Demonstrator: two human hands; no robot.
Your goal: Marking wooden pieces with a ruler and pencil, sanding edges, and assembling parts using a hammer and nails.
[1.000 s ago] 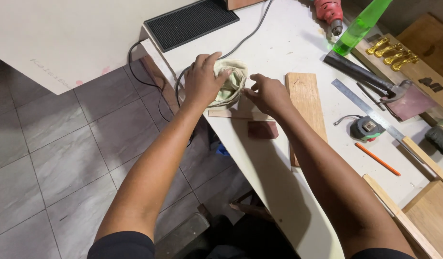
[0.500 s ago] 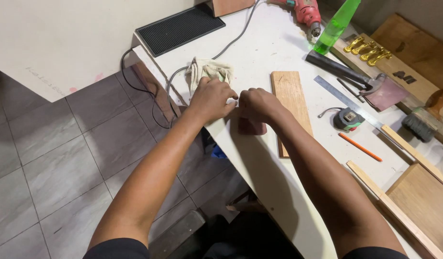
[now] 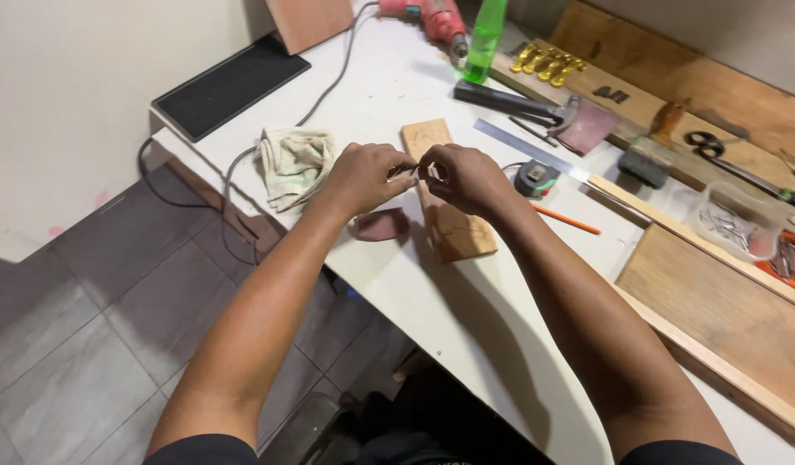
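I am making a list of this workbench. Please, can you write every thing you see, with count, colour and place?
wood block: 1, light brown, bench centre
cloth: 1, pale, left of the hands
black mat: 1, far-left corner
drill: 1, red, far edge
bottle: 1, green, beside drill
hammer: 1, black handle
steel ruler: 1, silver
tape measure: 1, grey
pencil: 1, orange
left hand: pinching something small, unclear
right hand: pinching the same

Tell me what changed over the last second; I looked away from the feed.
The left hand came off the rag and met the right hand above the wooden block; both now pinch something small between the fingertips, too small to identify. The rag, hammer and tape measure lie as before.
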